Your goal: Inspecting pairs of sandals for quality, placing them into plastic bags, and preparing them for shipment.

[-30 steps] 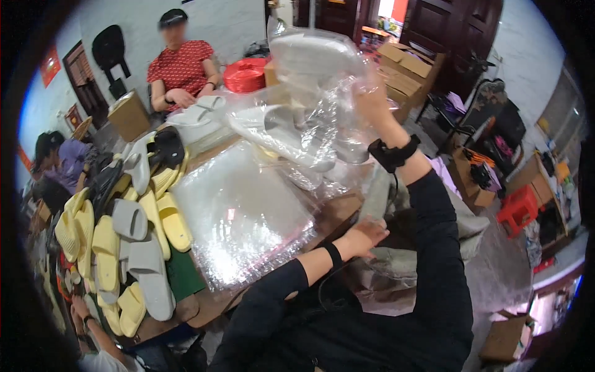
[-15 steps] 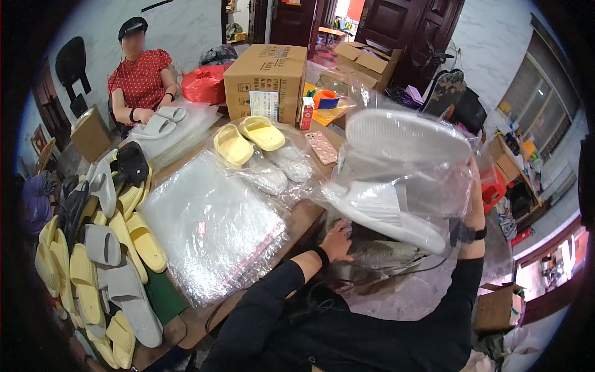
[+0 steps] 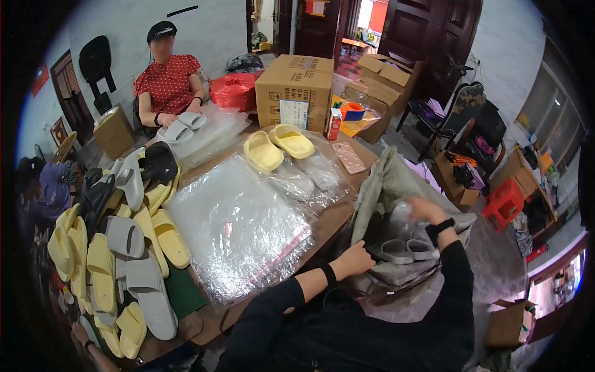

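Observation:
A grey-green woven sack (image 3: 384, 181) gapes open beside the table's right edge. My left hand (image 3: 354, 259) is closed on the near left part of its rim. Inside the sack's mouth lie pale grey slippers (image 3: 406, 250), with clear plastic wrap (image 3: 401, 214) behind them. My right hand (image 3: 429, 212) reaches over the mouth from the right, its fingers beside that wrap; whether they pinch it does not show. On the table, a flat stack of clear plastic bags (image 3: 248, 229) lies left of my left hand. Yellow slippers (image 3: 286, 141) rest on bagged pale ones beyond it.
A pile of yellow, grey and black slippers (image 3: 133, 248) covers the table's left side. A cardboard box (image 3: 294, 93), red twine roll (image 3: 233, 92) and pink phone case (image 3: 348, 157) stand farther back. Across the table a person (image 3: 166, 84) handles grey slippers. A red stool (image 3: 503, 204) is at right.
The bagged pale slippers held up by my right hand have gone down into the sack, and that hand has lowered to its mouth. My left hand now grips the rim. The view has shifted.

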Demonstrator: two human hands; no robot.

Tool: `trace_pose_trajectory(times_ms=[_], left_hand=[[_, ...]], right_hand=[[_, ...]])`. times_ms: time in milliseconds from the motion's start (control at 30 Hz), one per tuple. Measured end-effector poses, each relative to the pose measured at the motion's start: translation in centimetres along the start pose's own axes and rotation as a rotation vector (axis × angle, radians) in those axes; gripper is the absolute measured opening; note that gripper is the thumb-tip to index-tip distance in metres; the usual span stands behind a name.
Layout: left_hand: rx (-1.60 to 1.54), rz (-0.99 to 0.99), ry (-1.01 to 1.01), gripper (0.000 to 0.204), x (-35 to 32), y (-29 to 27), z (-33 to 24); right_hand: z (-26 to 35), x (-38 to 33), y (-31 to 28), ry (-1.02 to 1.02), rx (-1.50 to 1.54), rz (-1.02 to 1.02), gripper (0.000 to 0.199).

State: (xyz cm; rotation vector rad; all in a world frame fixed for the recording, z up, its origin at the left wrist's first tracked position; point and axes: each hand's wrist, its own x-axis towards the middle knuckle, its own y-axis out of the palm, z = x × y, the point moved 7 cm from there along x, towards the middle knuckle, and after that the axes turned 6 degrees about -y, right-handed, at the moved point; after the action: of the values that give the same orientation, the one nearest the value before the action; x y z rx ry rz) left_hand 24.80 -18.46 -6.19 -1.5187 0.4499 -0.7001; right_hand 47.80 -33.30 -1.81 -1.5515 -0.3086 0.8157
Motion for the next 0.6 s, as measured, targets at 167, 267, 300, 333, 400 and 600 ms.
trace_pose_trajectory(times_ms=[167,267,300,333,400,600], left_hand=[[-0.020,0.152,-0.077,0.025,-1.5,0.9,1.5],[-0.046,0.057,-0.108,0.029,-2.2,2.3,2.0],[-0.040,0.059,-0.105,0.029,-2.3,2.5,1.9],[-0.059,0.076,-0.098,0.029,-2.4,2.8,1.8],[-0.032,0.037,-0.071,0.030,-2.6,3.3,1.6],[-0.008,-0.039,-0.096,0.031,-3.7,3.5,1.9]], right_hand=[[19.4,3.9,-10.8,-0.401,0.188,-0.470,0.075],[28.7,5.6,-13.7,-0.705,-0.022,-0.693,0.087],[31.2,6.5,-13.4,-0.707,-0.136,-0.670,0.092],[33.3,7.4,-12.8,-0.708,-0.249,-0.647,0.098],[34.7,10.7,-9.9,-0.654,-0.230,-0.478,0.102],[33.2,15.5,0.0,-0.584,-0.095,-0.005,0.115]])
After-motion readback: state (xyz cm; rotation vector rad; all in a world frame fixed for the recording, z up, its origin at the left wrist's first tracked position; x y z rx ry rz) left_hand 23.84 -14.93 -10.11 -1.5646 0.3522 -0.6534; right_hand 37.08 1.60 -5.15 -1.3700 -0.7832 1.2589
